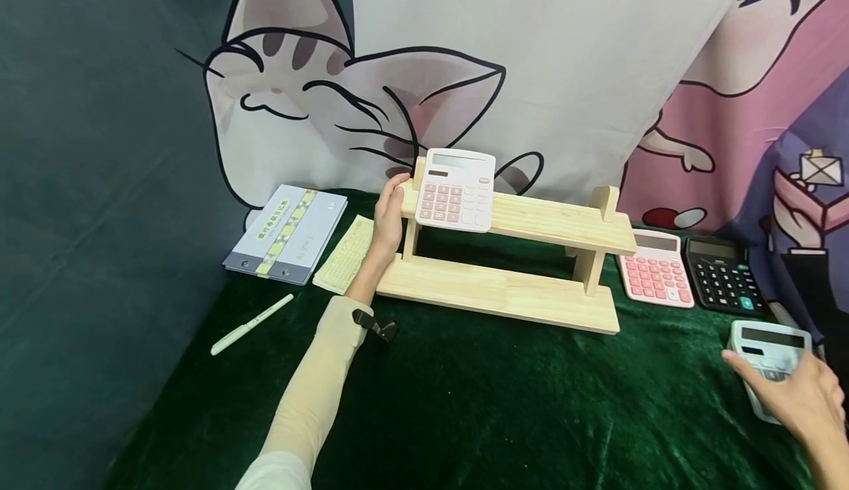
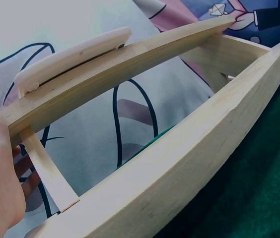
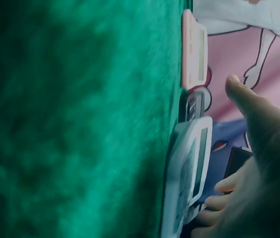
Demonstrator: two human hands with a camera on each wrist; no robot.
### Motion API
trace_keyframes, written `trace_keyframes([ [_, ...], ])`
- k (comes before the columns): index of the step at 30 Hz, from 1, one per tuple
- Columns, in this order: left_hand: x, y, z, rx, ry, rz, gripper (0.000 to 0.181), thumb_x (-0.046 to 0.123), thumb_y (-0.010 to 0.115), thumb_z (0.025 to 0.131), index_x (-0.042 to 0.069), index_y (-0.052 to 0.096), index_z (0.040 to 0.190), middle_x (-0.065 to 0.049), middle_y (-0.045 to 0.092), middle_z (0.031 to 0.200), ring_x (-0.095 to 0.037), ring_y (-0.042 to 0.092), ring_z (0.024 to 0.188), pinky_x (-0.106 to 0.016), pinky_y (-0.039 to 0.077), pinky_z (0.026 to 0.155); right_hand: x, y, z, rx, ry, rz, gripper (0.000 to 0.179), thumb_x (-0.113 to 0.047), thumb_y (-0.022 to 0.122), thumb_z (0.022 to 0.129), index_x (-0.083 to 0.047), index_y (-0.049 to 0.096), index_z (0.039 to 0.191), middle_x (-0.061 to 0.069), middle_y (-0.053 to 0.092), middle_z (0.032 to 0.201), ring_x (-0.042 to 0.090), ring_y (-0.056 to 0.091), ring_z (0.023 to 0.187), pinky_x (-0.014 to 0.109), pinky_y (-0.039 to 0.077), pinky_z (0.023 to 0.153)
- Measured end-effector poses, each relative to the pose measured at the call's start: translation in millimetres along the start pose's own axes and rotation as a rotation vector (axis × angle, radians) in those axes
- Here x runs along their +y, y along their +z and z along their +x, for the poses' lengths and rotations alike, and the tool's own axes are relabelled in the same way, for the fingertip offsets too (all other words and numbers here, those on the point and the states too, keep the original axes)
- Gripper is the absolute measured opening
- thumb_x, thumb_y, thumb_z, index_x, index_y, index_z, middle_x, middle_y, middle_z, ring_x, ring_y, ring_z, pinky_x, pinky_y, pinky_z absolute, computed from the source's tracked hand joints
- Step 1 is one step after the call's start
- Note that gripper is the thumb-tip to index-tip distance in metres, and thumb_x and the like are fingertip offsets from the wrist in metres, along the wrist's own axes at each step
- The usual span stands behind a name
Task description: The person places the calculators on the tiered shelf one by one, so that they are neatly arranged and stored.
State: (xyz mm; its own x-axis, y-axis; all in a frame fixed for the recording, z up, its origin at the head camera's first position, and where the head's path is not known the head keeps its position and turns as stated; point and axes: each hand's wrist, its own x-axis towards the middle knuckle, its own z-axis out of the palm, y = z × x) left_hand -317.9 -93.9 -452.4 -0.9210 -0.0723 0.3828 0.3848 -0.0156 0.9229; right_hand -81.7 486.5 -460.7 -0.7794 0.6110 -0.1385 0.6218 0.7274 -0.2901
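Observation:
A two-tier wooden desk shelf (image 1: 557, 223) stands on the green cloth, and my left hand (image 1: 388, 217) grips the left end of its upper board. In the left wrist view, fingers (image 2: 27, 181) show behind the shelf's side post. A white calculator with pinkish keys (image 1: 456, 189) leans on the upper board, right beside that hand. Far to the right, my right hand (image 1: 805, 394) hovers over a pale blue calculator (image 1: 772, 354), thumb and fingers spread apart. The right wrist view shows the calculator (image 3: 192, 163) below the palm; the hand covers part of it in the head view.
A pink calculator (image 1: 657, 267) and a black calculator (image 1: 723, 275) lie right of the shelf. On the left are a grey-white notebook (image 1: 287, 232), a yellowish notepad (image 1: 345, 256) and a pale green pen (image 1: 252, 324). A cartoon-printed curtain (image 1: 564, 55) hangs behind.

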Motion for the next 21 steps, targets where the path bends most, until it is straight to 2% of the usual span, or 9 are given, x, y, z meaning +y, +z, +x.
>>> trace_keyframes([
  [4,1.0,1.2,-0.1,0.014,0.003,0.008,0.041,0.024,0.033,0.108,0.007,0.050,0.141,-0.010,0.051,0.146,-0.017,0.045,0.134,-0.035,0.032,0.117,15,5,4.6,-0.105,0.087,-0.059,0.127,-0.073,0.060,0.081,0.021,0.003,0.145,0.050,0.012,0.137,0.060,0.026,0.121,0.065,0.032,0.099],
  [6,1.7,1.4,0.2,0.016,0.004,0.014,0.041,0.024,0.033,0.108,0.007,0.050,0.142,-0.010,0.051,0.146,-0.017,0.045,0.135,-0.035,0.032,0.117,21,8,6.3,-0.123,0.113,-0.069,0.131,-0.074,0.061,0.079,0.021,0.000,0.146,0.048,0.013,0.134,0.057,0.026,0.120,0.062,0.032,0.100],
  [14,3.4,-1.3,0.9,-0.005,-0.015,0.004,0.042,0.020,0.030,0.109,0.005,0.047,0.145,-0.013,0.047,0.150,-0.021,0.042,0.137,-0.037,0.029,0.119,35,16,9.5,-0.128,0.144,-0.028,0.136,-0.073,0.062,0.078,0.020,-0.010,0.146,0.052,0.011,0.137,0.059,0.022,0.125,0.063,0.029,0.103],
  [18,2.6,-1.9,1.4,-0.025,-0.026,-0.002,0.043,0.017,0.029,0.109,0.001,0.045,0.146,-0.017,0.045,0.151,-0.025,0.041,0.139,-0.040,0.027,0.120,38,17,10.4,-0.118,0.133,-0.028,0.135,-0.071,0.064,0.078,0.020,-0.009,0.147,0.052,0.010,0.139,0.059,0.023,0.126,0.063,0.031,0.101],
  [21,1.9,-0.7,1.1,-0.021,-0.030,0.005,0.042,0.019,0.030,0.109,0.003,0.046,0.145,-0.015,0.046,0.150,-0.023,0.042,0.138,-0.039,0.029,0.120,39,17,9.9,-0.094,0.111,-0.028,0.133,-0.069,0.066,0.078,0.019,-0.004,0.148,0.052,0.013,0.140,0.059,0.027,0.125,0.063,0.035,0.099],
])
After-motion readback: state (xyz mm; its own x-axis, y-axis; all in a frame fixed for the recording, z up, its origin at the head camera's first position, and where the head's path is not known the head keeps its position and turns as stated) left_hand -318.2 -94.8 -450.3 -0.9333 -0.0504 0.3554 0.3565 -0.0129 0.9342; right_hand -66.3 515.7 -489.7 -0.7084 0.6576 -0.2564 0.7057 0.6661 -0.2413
